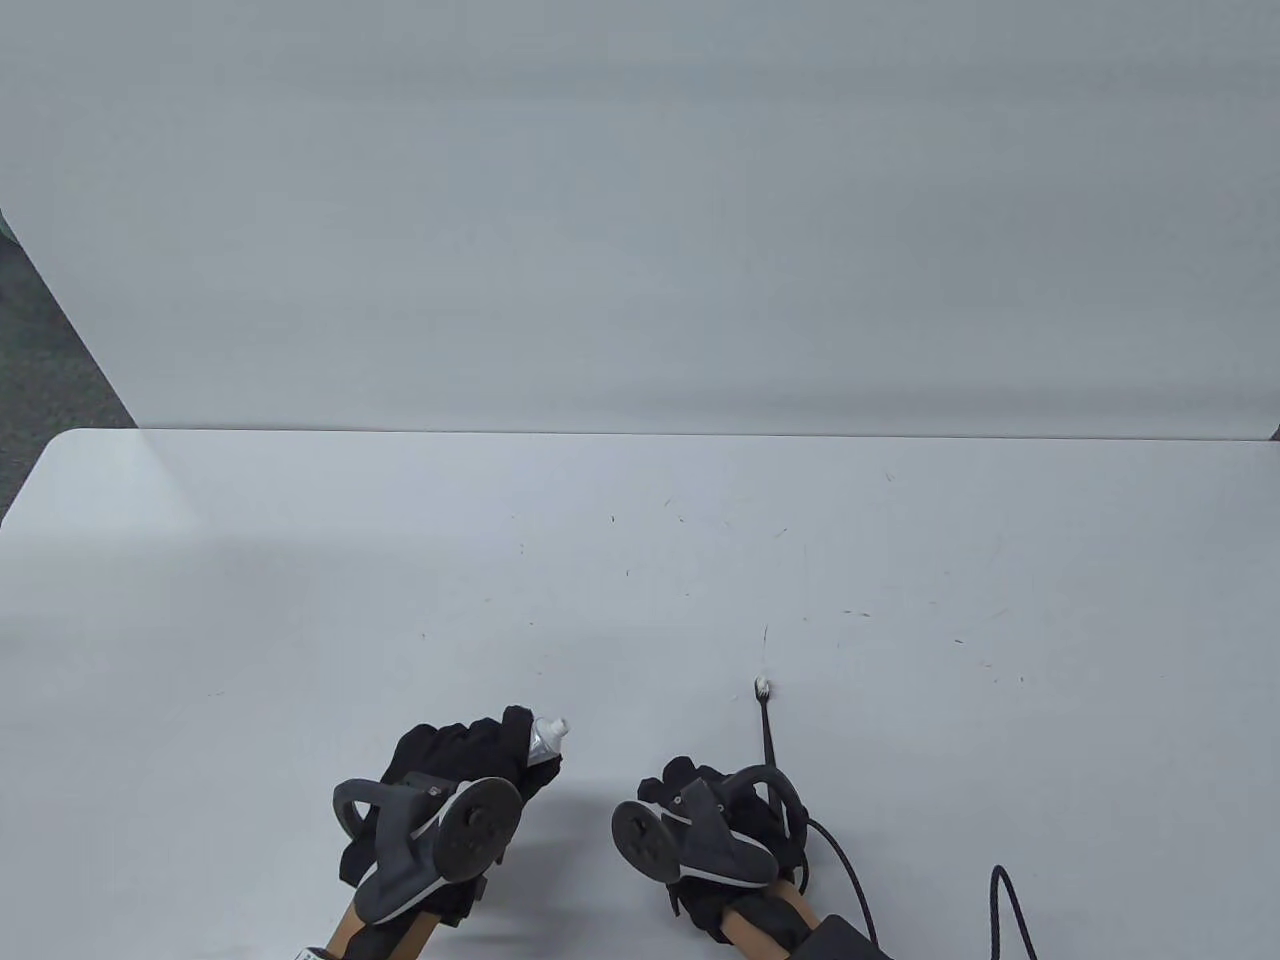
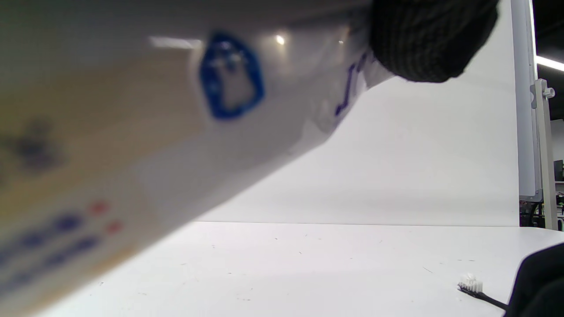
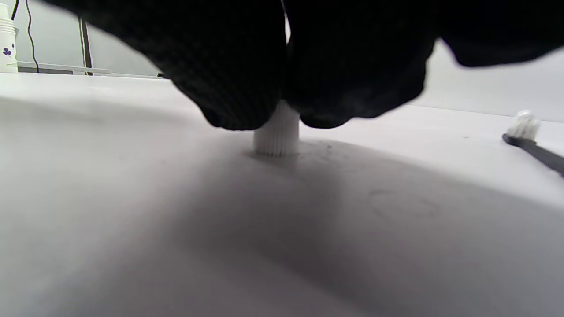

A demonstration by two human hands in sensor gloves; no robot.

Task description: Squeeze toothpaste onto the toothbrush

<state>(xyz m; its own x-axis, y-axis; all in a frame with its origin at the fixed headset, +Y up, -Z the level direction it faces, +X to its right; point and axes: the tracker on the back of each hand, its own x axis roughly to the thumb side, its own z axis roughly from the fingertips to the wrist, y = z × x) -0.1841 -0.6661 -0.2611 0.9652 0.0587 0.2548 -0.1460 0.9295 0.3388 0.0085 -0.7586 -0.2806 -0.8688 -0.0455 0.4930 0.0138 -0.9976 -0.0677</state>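
My left hand (image 1: 490, 750) grips a white toothpaste tube (image 1: 545, 738) with its open nozzle pointing up and to the right, above the table. The tube (image 2: 154, 132) fills the left wrist view, with a gloved fingertip (image 2: 423, 39) on it. A black toothbrush (image 1: 766, 725) lies on the table, its white head (image 1: 762, 686) pointing away. It also shows in the left wrist view (image 2: 470, 284) and the right wrist view (image 3: 528, 141). My right hand (image 1: 695, 790) is low beside the brush handle. Its fingers (image 3: 229, 88) pinch a white ribbed cap (image 3: 276, 132) that stands on the table.
The white table (image 1: 640, 560) ends at a far edge against a white backdrop (image 1: 640, 200). A black cable (image 1: 1000, 900) trails at the bottom right. A paper cup (image 3: 6, 44) stands far off to the left. A metal stand (image 2: 544, 154) is off the right end.
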